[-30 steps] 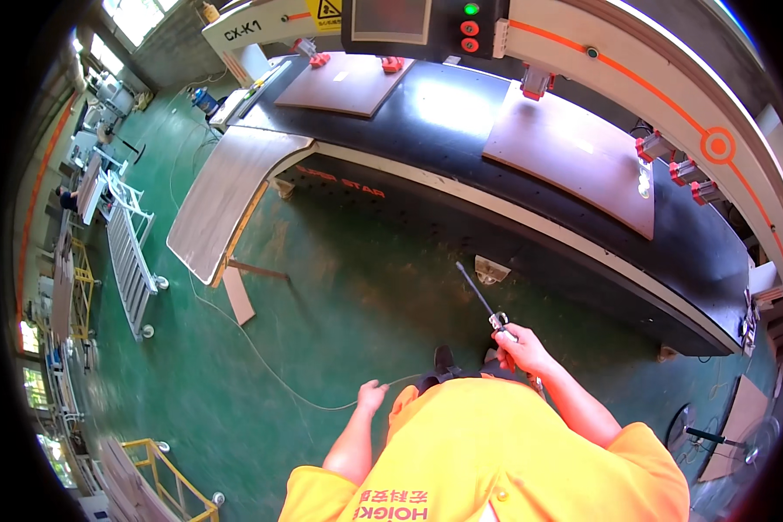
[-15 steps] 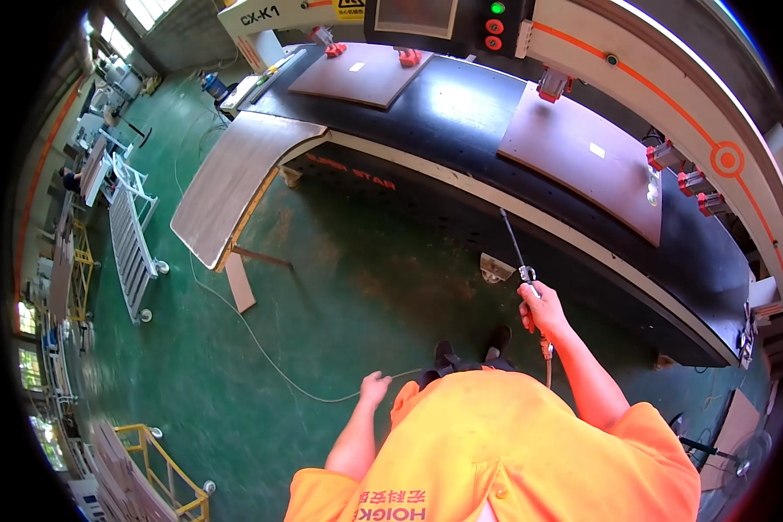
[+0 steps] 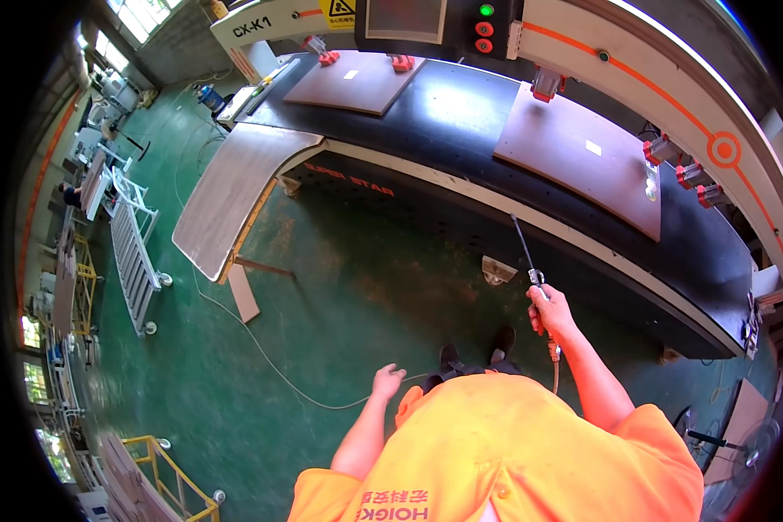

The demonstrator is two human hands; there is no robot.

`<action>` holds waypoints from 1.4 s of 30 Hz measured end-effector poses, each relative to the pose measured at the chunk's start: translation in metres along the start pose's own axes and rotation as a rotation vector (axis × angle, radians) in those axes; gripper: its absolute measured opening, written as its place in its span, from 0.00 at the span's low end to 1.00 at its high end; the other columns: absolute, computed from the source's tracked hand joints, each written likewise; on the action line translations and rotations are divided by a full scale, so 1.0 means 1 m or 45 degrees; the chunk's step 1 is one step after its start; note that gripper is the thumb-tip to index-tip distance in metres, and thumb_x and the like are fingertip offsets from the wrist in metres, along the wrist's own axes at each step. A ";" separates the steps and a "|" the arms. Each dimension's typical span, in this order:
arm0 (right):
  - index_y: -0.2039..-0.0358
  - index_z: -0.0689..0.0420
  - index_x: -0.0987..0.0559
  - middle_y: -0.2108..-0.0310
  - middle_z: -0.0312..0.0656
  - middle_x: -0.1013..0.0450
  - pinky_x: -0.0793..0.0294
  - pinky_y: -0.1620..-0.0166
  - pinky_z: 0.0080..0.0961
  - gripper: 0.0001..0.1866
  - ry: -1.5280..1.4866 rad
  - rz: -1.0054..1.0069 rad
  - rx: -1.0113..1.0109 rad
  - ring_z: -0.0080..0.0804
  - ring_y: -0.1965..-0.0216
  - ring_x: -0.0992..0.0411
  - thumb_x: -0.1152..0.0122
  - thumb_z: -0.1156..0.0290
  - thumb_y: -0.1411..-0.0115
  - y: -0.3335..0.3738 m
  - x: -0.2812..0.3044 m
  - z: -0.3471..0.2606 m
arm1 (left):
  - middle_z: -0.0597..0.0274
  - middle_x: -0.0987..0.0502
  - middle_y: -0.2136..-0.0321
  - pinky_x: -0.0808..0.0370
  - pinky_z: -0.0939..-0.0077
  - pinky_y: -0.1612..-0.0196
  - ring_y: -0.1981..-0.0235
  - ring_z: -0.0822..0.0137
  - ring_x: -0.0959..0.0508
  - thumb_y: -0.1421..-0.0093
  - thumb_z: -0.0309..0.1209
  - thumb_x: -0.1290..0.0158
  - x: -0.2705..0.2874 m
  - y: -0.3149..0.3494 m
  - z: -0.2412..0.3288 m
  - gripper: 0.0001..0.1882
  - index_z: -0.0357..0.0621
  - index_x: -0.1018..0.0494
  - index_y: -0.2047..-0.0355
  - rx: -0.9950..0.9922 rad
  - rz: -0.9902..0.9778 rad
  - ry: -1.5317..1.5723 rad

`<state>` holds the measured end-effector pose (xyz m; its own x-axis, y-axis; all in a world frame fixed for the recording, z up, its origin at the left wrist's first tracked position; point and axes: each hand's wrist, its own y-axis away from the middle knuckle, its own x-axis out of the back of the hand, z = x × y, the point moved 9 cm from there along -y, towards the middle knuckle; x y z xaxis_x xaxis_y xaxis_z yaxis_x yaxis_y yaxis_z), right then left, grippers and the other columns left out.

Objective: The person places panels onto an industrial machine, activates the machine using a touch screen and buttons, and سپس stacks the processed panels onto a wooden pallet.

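My right hand (image 3: 550,311) is closed around an air blow gun (image 3: 537,279), whose long thin dark nozzle points forward toward the front edge of the machine's bed (image 3: 461,181). A hose fitting hangs below my fist. My left hand (image 3: 389,381) is low at my left side, fingers loosely bent and partly apart, with nothing seen in it. Behind that hand runs a thin pale hose (image 3: 309,401); whether they touch cannot be made out. On the black bed lie two brown panels, a larger one (image 3: 565,161) at right and another (image 3: 348,83) at far left.
Red-tipped clamps (image 3: 544,84) sit along the beam (image 3: 626,70) over the bed. A curved grey side table (image 3: 244,187) juts out at left, with a board strip (image 3: 244,294) beneath. White slatted racks (image 3: 135,261) and a yellow cart (image 3: 174,474) stand farther left. A fan (image 3: 761,445) is at right.
My right hand and the blow gun have shifted slightly right. My left hand has moved a little right and up. The view has tilted slightly.
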<state>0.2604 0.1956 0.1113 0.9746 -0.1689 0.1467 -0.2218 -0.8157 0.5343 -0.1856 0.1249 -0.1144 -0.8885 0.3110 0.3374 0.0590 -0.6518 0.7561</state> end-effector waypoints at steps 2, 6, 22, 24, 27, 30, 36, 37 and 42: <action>0.63 0.59 0.30 0.84 0.36 0.33 0.36 0.86 0.22 0.16 -0.003 -0.004 0.009 0.24 0.89 0.34 0.51 0.57 0.32 0.000 0.000 0.000 | 0.45 0.23 0.52 0.29 0.72 0.46 0.51 0.60 0.22 0.43 0.36 0.43 -0.003 0.000 0.009 0.32 0.31 0.34 0.42 -0.003 -0.010 -0.009; 0.63 0.58 0.30 0.84 0.36 0.33 0.36 0.86 0.22 0.16 -0.014 -0.030 0.004 0.24 0.89 0.34 0.50 0.57 0.32 0.002 -0.009 -0.003 | 0.43 0.25 0.50 0.30 0.70 0.45 0.48 0.57 0.24 0.43 0.37 0.43 -0.001 -0.003 0.000 0.31 0.32 0.33 0.43 -0.004 -0.001 -0.045; 0.61 0.57 0.30 0.82 0.38 0.31 0.32 0.85 0.24 0.17 -0.237 0.125 0.049 0.27 0.86 0.31 0.51 0.54 0.32 -0.036 0.029 -0.022 | 0.42 0.29 0.45 0.33 0.69 0.41 0.43 0.54 0.28 0.43 0.38 0.43 0.013 0.008 -0.044 0.31 0.31 0.33 0.43 0.083 0.081 -0.041; 0.60 0.58 0.30 0.81 0.38 0.31 0.31 0.85 0.24 0.18 -0.226 0.094 0.059 0.28 0.86 0.30 0.52 0.54 0.32 -0.040 0.021 -0.022 | 0.42 0.29 0.45 0.33 0.70 0.41 0.43 0.54 0.28 0.43 0.38 0.43 0.012 0.006 -0.043 0.31 0.32 0.33 0.43 0.075 0.072 -0.015; 0.63 0.58 0.29 0.82 0.39 0.30 0.32 0.84 0.25 0.16 -0.248 0.089 0.048 0.28 0.86 0.30 0.50 0.56 0.32 -0.039 0.008 -0.027 | 0.42 0.29 0.45 0.32 0.70 0.41 0.43 0.54 0.28 0.43 0.38 0.43 0.011 0.005 -0.040 0.31 0.32 0.33 0.43 0.073 0.072 0.012; 0.61 0.59 0.30 0.81 0.39 0.30 0.31 0.84 0.24 0.17 -0.208 0.066 0.048 0.28 0.85 0.30 0.52 0.55 0.32 -0.039 -0.002 -0.032 | 0.42 0.29 0.45 0.32 0.70 0.42 0.44 0.54 0.27 0.43 0.38 0.43 0.013 0.002 -0.040 0.31 0.32 0.33 0.43 0.073 0.086 0.039; 0.62 0.59 0.29 0.82 0.40 0.30 0.32 0.85 0.25 0.16 -0.246 0.090 0.053 0.28 0.86 0.30 0.50 0.56 0.32 -0.039 -0.001 -0.033 | 0.43 0.29 0.45 0.33 0.69 0.41 0.43 0.54 0.28 0.44 0.38 0.43 0.016 -0.009 -0.052 0.31 0.32 0.32 0.44 0.054 0.094 0.003; 0.62 0.59 0.29 0.82 0.40 0.30 0.32 0.85 0.25 0.16 -0.264 0.097 0.045 0.29 0.86 0.30 0.50 0.56 0.32 -0.040 0.002 -0.031 | 0.43 0.29 0.45 0.33 0.69 0.41 0.43 0.54 0.28 0.44 0.38 0.43 0.017 -0.011 -0.054 0.31 0.32 0.32 0.44 0.050 0.094 -0.007; 0.59 0.58 0.30 0.81 0.39 0.30 0.30 0.85 0.26 0.17 -0.249 0.143 0.022 0.28 0.85 0.30 0.52 0.55 0.32 -0.042 0.035 -0.018 | 0.44 0.30 0.44 0.34 0.68 0.39 0.41 0.54 0.30 0.44 0.39 0.43 0.013 -0.025 -0.053 0.31 0.33 0.32 0.43 0.120 0.050 -0.084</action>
<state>0.3034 0.2337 0.1086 0.9313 -0.3622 0.0392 -0.3306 -0.7949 0.5088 -0.2231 0.1086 -0.1581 -0.8530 0.3335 0.4015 0.1384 -0.5973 0.7900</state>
